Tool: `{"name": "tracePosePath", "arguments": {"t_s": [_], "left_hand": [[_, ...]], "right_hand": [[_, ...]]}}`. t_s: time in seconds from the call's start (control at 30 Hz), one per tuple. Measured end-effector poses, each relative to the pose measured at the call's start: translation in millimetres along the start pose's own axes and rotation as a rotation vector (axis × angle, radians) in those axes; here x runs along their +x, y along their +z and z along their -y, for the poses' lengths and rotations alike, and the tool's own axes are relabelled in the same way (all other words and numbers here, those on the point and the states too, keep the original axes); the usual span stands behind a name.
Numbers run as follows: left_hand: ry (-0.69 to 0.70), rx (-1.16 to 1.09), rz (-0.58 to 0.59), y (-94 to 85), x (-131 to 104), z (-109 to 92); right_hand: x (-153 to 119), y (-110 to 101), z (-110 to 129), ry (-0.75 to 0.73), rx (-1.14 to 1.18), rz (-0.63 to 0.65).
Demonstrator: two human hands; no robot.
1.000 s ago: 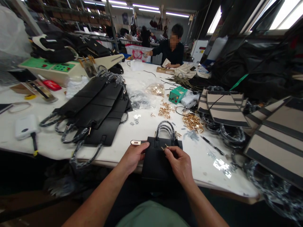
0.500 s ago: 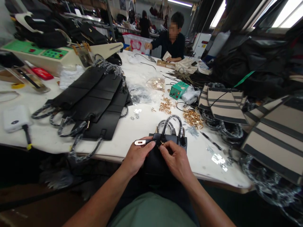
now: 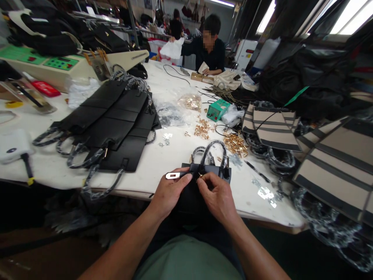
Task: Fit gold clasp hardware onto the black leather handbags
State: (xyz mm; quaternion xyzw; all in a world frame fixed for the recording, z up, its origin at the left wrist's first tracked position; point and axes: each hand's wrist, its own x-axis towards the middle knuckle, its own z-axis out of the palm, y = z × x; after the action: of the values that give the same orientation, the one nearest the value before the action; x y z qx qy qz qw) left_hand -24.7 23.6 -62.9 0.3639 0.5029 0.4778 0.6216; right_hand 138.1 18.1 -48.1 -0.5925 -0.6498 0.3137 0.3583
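Observation:
A small black handbag (image 3: 190, 196) with wrapped handles (image 3: 214, 153) hangs over the near edge of the white table (image 3: 163, 163). My left hand (image 3: 170, 190) grips the bag's upper left, thumb on a strap that ends in a silver metal tab (image 3: 172, 175). My right hand (image 3: 217, 196) pinches a small gold fitting at the bag's top middle; the fitting is mostly hidden by my fingers. Both hands touch the bag.
A pile of flat black bags (image 3: 112, 120) lies to the left. Gold hardware heaps (image 3: 237, 144) and a green box (image 3: 218, 110) lie beyond the bag. Striped beige bags (image 3: 335, 171) crowd the right. A seated person (image 3: 208, 50) works at the far end.
The bag's top has tipped up toward me and its handles now stand higher. My hands have drawn together at the bag's top edge. The far person has lifted a white sheet.

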Motion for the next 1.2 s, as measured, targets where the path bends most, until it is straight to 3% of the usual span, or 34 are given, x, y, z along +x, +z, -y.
{"name": "tracePosePath", "arguments": {"t_s": [0.23,0.5,0.8,1.0,1.2], "left_hand": [[0.106,0.170,0.040,5.5,-8,-6],[-0.010,-0.015,0.049,6.3,-5,4],[-0.063,-0.001,-0.064,9.1,-1,10],[-0.113,-0.089,0.003,7.4,-2,7],[-0.034,0.042,-0.003,6.9,-2,8]], "right_hand": [[-1,1,1,-0.004,-0.024,-0.050],[1,4,-1,-0.019,-0.074,-0.004],[1,7,-2,-0.011,-0.144,-0.013],[2,5,-2,0.030,-0.104,0.000],[5,1,-1,-0.042,-0.189,0.057]]}}
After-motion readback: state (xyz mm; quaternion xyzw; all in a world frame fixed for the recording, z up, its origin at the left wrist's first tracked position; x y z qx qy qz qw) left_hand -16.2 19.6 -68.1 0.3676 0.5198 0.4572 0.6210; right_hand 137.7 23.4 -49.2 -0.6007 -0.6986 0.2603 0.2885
